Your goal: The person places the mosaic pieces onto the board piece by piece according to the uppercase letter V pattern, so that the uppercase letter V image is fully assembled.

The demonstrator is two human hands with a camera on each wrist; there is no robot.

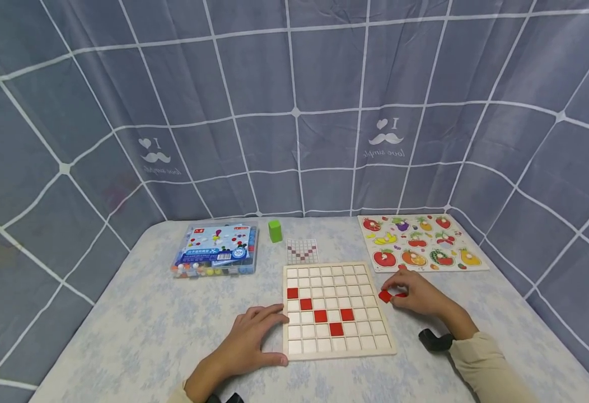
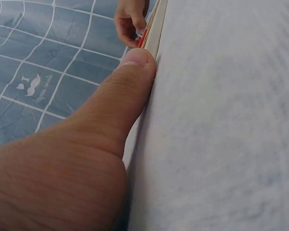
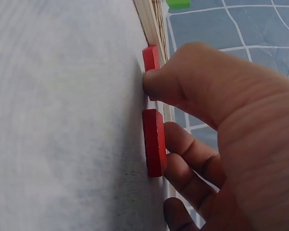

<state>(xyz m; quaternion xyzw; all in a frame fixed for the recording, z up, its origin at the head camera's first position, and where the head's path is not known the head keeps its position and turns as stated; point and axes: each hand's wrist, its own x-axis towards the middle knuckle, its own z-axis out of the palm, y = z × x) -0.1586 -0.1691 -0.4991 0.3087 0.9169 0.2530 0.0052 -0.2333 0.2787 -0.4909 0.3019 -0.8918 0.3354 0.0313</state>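
A wooden grid board (image 1: 340, 354) lies on the table, with several red square tiles (image 1: 336, 329) among its pale cells. My left hand (image 1: 246, 341) rests at the board's left side, fingers fairly straight and thumb touching the lower edge. Just off the board's right edge, my right hand (image 1: 415, 292) pinches a red tile (image 3: 151, 57) between thumb and a fingertip that is mostly hidden. Below the other curled fingers sits a second red tile (image 3: 154, 143), close to the tabletop. Behind the board is a small pattern card (image 1: 302, 251) showing a red V on a grid.
A clear plastic box (image 1: 214, 249) of colored pieces stands at the back left. Beside it rises a green block (image 1: 275, 230). Toward the back right lies a fruit puzzle board (image 1: 422, 244). A grid-patterned curtain (image 1: 294, 140) hangs around the table (image 1: 138, 324).
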